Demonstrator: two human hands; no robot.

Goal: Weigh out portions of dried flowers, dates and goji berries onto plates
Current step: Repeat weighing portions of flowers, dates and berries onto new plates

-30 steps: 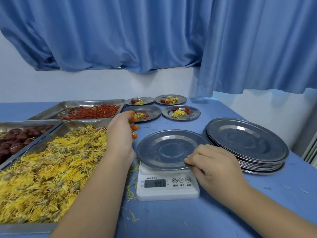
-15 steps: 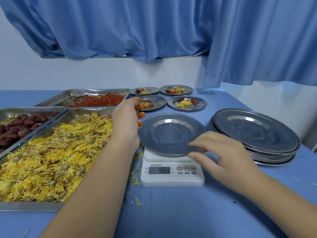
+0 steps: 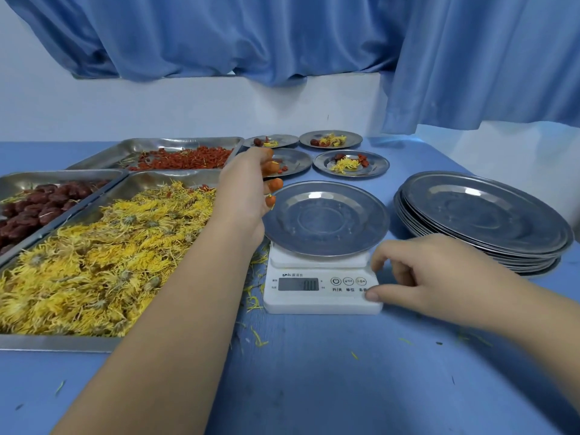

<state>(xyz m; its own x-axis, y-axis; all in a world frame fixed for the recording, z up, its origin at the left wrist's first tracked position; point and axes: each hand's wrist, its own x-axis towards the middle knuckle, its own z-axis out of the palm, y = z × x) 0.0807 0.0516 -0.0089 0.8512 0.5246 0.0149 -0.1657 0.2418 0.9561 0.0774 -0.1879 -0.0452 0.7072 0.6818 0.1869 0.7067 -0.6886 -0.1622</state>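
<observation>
An empty steel plate (image 3: 326, 218) sits on a white digital scale (image 3: 314, 301); its display is blurred. My right hand (image 3: 417, 277) rests at the scale's front right corner, thumb tip on the rightmost button, fingers loosely bent. My left hand (image 3: 244, 193) hovers between the plate's left rim and the flower tray, orange-tipped fingers curled away from me; I cannot see whether it holds anything. Dried yellow flowers (image 3: 94, 262) fill the near left tray. Dates (image 3: 37, 205) lie in the tray at far left, goji berries (image 3: 185, 158) in the back tray.
Several small plates with mixed portions stand behind the scale, such as one at the back right (image 3: 351, 163). A stack of empty steel plates (image 3: 483, 215) sits to the right. Loose petals (image 3: 254, 296) litter the blue table by the scale. Blue curtains hang behind.
My right hand has left the plate's front rim and dropped to the scale's buttons. The display no longer shows 44.1. My left hand has stayed near the plate's left edge.
</observation>
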